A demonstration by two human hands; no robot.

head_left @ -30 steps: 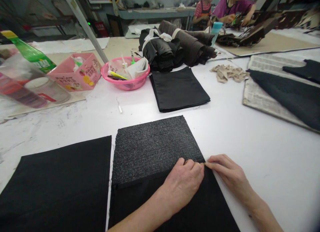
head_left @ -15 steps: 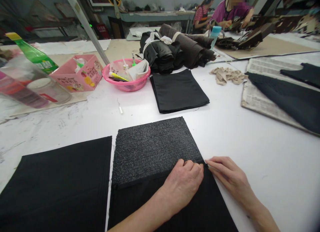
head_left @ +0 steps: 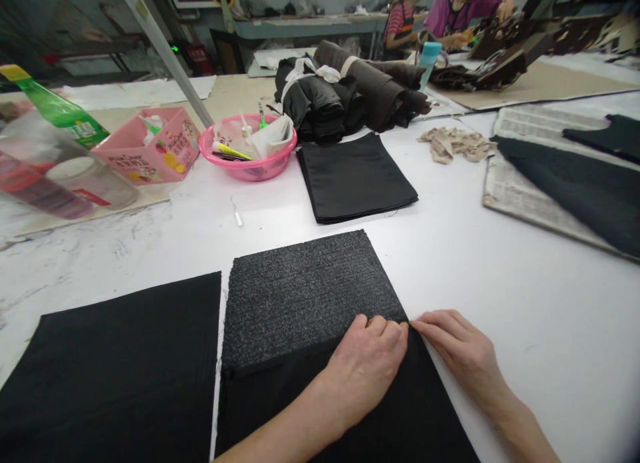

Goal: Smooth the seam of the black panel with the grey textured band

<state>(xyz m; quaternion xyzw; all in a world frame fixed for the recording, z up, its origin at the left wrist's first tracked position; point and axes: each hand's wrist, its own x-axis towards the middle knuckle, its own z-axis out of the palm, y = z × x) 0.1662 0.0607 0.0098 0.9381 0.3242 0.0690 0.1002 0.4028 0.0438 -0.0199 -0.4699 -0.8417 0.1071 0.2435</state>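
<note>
Left hand (head_left: 370, 363), back upward and fingers curled under, rests on the black cloth (head_left: 280, 416) close to its right edge, where it meets the speckled grey panel (head_left: 300, 296); its fingertips are tucked out of sight, so I cannot tell whether they grip. Just beside it, the right hand (head_left: 460, 346) has thumb and forefinger brought together in a pinch on the cloth's edge (only a sliver of cloth shows there). Both pieces lie flat on the white table (head_left: 560, 330), the grey one beyond the black and directly in front of the person. To their left, across a narrow gap, lies another black sheet (head_left: 115, 370). Farther off sits a stack of black squares (head_left: 357, 176), with a pink basin (head_left: 250, 170) of small items beside it and a crumpled beige cloth (head_left: 455, 145) to the right.
</note>
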